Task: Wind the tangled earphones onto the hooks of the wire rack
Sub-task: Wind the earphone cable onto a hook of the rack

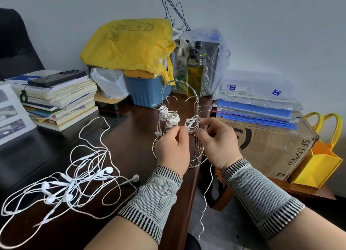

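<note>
- Winding one earphone cable [206, 191] onto a front hook [195, 119] of the wire rack [179, 107], which is standing upright near the desk [134, 126] edge, its coiled handle arching at the top.
- Left hand [173, 148] is sitting just before the rack with fingers curled; it appears to be pinching the cable beside the hook, though the contact itself is hidden.
- Right hand [217, 139] is pinching the same cable at the partly wound bundle [192, 125] between thumb and forefinger.
- Keeping light tension on the free run is advisable, in judgement, laying each turn beside the last so that loops are not slipping off the hook's open end.
- Free cable is hanging from the right hand, its long axis running roughly vertical, down past the desk edge toward the floor; its end is not visible.
- Two finished bundles [168, 117] are sitting on the left hooks, with earbuds dangling.
- Remaining tangled earphones [71, 182] are lying spread on the desk at the left, well apart from the rack, with no single direction.
</note>
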Tool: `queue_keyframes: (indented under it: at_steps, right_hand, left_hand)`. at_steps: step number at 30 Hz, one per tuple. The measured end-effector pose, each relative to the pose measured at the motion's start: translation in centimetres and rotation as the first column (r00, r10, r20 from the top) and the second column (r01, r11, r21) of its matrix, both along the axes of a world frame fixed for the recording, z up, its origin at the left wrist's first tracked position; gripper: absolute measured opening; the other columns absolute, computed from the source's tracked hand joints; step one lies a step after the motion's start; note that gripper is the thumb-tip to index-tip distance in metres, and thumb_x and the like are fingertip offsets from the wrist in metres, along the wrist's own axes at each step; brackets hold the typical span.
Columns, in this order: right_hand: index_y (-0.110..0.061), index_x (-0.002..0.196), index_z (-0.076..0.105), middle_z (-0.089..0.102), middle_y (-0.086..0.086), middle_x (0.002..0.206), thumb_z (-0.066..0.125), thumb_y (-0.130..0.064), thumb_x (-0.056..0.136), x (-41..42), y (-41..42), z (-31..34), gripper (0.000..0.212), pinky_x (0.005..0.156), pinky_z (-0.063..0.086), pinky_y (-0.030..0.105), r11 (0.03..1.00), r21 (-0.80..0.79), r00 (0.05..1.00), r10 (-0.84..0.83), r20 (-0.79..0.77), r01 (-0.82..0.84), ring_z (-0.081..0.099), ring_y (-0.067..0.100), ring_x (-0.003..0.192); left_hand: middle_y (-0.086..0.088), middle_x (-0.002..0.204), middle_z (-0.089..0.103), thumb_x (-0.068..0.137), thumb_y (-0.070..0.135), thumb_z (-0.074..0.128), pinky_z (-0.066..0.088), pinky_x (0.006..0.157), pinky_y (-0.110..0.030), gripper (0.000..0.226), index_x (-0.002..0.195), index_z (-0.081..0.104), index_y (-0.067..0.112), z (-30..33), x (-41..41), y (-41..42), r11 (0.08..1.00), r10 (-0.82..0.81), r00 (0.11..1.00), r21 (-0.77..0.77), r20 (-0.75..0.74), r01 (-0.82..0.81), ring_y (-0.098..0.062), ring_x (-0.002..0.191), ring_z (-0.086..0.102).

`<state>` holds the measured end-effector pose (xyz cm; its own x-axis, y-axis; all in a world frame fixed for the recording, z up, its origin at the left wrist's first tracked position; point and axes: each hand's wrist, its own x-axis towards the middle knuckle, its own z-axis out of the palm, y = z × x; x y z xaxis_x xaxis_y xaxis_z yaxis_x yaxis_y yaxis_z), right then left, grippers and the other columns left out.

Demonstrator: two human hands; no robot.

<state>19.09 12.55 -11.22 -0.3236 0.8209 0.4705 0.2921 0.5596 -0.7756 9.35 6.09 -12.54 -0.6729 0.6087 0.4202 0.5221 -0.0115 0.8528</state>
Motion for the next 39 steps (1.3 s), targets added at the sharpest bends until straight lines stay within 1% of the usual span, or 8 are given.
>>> queue_keyframes:
  at_steps: [6, 10, 14, 17, 20, 23, 31, 39]
  right_hand:
    - [-0.017, 0.094, 0.070, 0.061, -0.009, 0.067, 0.058, -0.023, 0.093, 0.2, -0.4, -0.9, 0.013, 0.055, 0.041, 0.017, 0.968, 0.245, 0.992, -0.087, 0.089, 0.063, 0.051, 0.002, 0.056]
    - [-0.023, 0.101, 0.063, 0.046, -0.011, 0.053, 0.063, -0.017, 0.090, 0.0, -0.5, -1.3, 0.013, 0.049, 0.037, 0.011, 0.983, 0.176, 0.998, -0.042, -0.057, 0.052, 0.050, 0.004, 0.052]
    - [-0.023, 0.091, 0.067, 0.054, -0.011, 0.058, 0.065, -0.016, 0.089, -0.4, -0.1, -0.6, 0.008, 0.052, 0.041, 0.013, 0.994, 0.104, 0.993, -0.017, -0.117, 0.030, 0.050, 0.003, 0.050]
    - [-0.025, 0.086, 0.068, 0.061, -0.014, 0.065, 0.064, -0.017, 0.089, -0.6, 0.2, -0.3, 0.010, 0.057, 0.045, 0.020, 0.998, 0.066, 0.993, -0.008, -0.120, 0.016, 0.053, 0.001, 0.055]
    - [-0.021, 0.086, 0.071, 0.062, -0.014, 0.067, 0.063, -0.018, 0.089, -0.8, 0.2, -0.2, 0.010, 0.060, 0.044, 0.022, 0.999, 0.026, 0.994, -0.023, -0.109, 0.026, 0.054, -0.001, 0.057]
    - [-0.030, 0.075, 0.066, 0.064, -0.014, 0.064, 0.064, -0.020, 0.088, -0.7, 0.0, -0.2, 0.017, 0.058, 0.046, 0.017, 0.999, -0.034, 0.990, -0.038, -0.139, 0.033, 0.057, -0.001, 0.057]
    - [-0.017, 0.068, 0.067, 0.064, -0.006, 0.063, 0.072, -0.022, 0.082, -0.8, -0.4, 0.3, 0.016, 0.056, 0.046, 0.013, 0.963, -0.268, 0.952, -0.056, -0.301, -0.029, 0.052, -0.002, 0.054]
    - [-0.022, 0.067, 0.064, 0.060, -0.009, 0.058, 0.068, -0.017, 0.084, -1.0, -0.8, 0.4, 0.019, 0.052, 0.044, 0.022, 0.970, -0.236, 0.968, -0.111, -0.226, 0.056, 0.050, 0.002, 0.049]
  left_hand:
    - [0.003, 0.053, 0.054, 0.097, 0.028, 0.053, 0.047, 0.059, -0.035, 0.035, 0.062, 0.055, 0.025, -0.1, 0.0, 0.2, 1.000, -0.001, 0.999, 0.013, 0.032, 0.000, -0.019, 0.054, 0.052]
    - [-0.009, 0.055, 0.055, 0.096, 0.026, 0.053, 0.043, 0.059, -0.033, 0.039, 0.058, 0.054, 0.016, -0.1, 0.0, 0.2, 0.999, -0.009, 0.999, 0.036, 0.043, 0.007, -0.026, 0.055, 0.050]
    - [-0.007, 0.053, 0.053, 0.096, 0.025, 0.053, 0.039, 0.055, -0.025, 0.041, 0.055, 0.050, 0.022, -0.1, -0.1, 0.1, 0.998, -0.015, 0.998, 0.056, 0.054, 0.012, -0.024, 0.057, 0.049]
    - [-0.010, 0.055, 0.053, 0.096, 0.027, 0.053, 0.040, 0.054, -0.031, 0.041, 0.055, 0.050, 0.021, -0.2, -0.2, 0.2, 0.998, -0.029, 0.998, 0.066, 0.064, 0.024, -0.022, 0.051, 0.045]
    - [0.005, 0.048, 0.049, 0.096, 0.025, 0.053, 0.035, 0.050, -0.025, 0.041, 0.055, 0.050, 0.025, -0.2, -0.2, 0.1, 0.997, -0.049, 0.996, 0.071, 0.075, 0.044, -0.011, 0.046, 0.042]
    - [0.015, 0.047, 0.051, 0.097, 0.023, 0.053, 0.032, 0.047, -0.018, 0.039, 0.058, 0.051, 0.027, -0.1, -0.1, 0.1, 0.994, -0.074, 0.992, 0.083, 0.100, 0.066, -0.007, 0.043, 0.043]
    - [0.016, 0.046, 0.051, 0.097, 0.022, 0.052, 0.031, 0.045, -0.012, 0.035, 0.062, 0.054, 0.025, 0.0, -0.2, 0.0, 0.990, -0.103, 0.985, 0.109, 0.141, 0.088, -0.004, 0.042, 0.043]
    - [0.015, 0.044, 0.048, 0.098, 0.020, 0.052, 0.031, 0.043, -0.011, 0.037, 0.061, 0.052, 0.026, 0.1, 0.0, -0.1, 0.988, -0.109, 0.985, 0.122, 0.131, 0.093, -0.004, 0.042, 0.044]
